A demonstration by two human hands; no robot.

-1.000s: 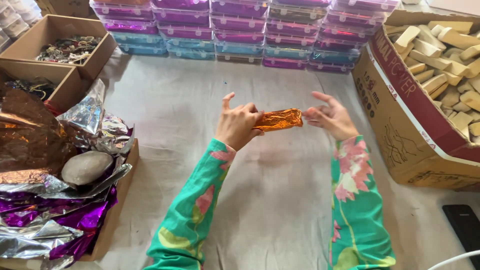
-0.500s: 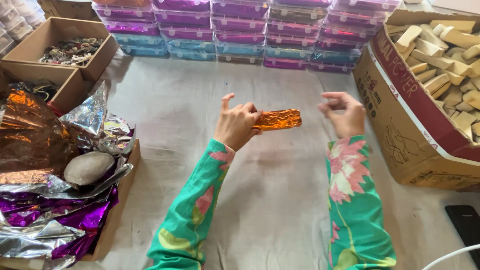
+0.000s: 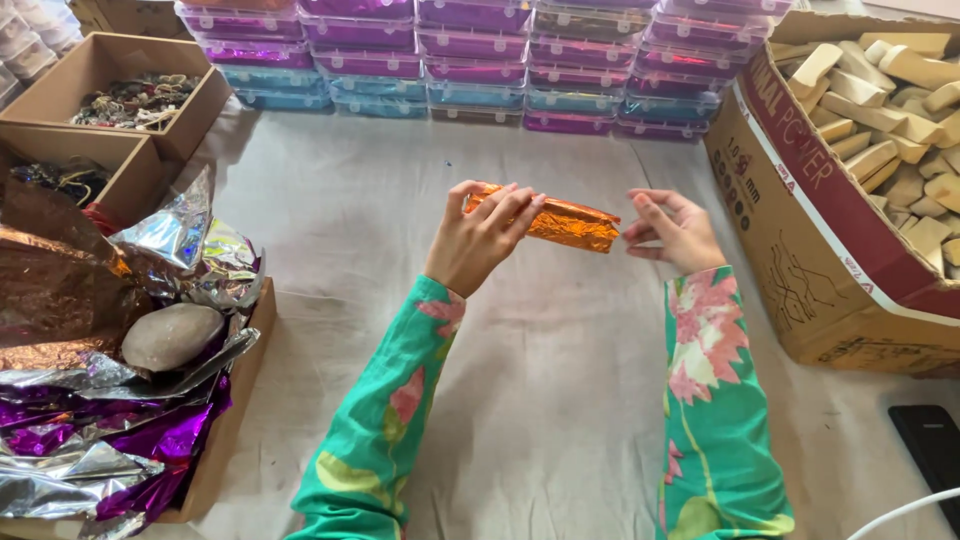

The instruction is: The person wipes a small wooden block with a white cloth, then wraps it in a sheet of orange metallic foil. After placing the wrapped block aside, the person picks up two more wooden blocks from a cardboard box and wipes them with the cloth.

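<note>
My left hand (image 3: 478, 240) grips the left end of a long stick wrapped in shiny orange foil (image 3: 565, 222), held level above the cloth-covered table (image 3: 560, 400). My right hand (image 3: 678, 230) is at the stick's right end, fingertips touching the foil there. Both arms wear green sleeves with pink flowers.
A large cardboard box (image 3: 820, 250) of pale wooden blocks (image 3: 900, 110) stands at the right. Stacked purple and teal plastic cases (image 3: 480, 60) line the back. At the left lie crumpled foil sheets (image 3: 90, 400) under a stone (image 3: 172, 335), and small cardboard boxes (image 3: 120, 100). A dark phone (image 3: 930, 450) lies bottom right.
My right hand, which had pulled away from the stick, has come back to its right end. My left hand has turned the stick slightly and shifted its grip.
</note>
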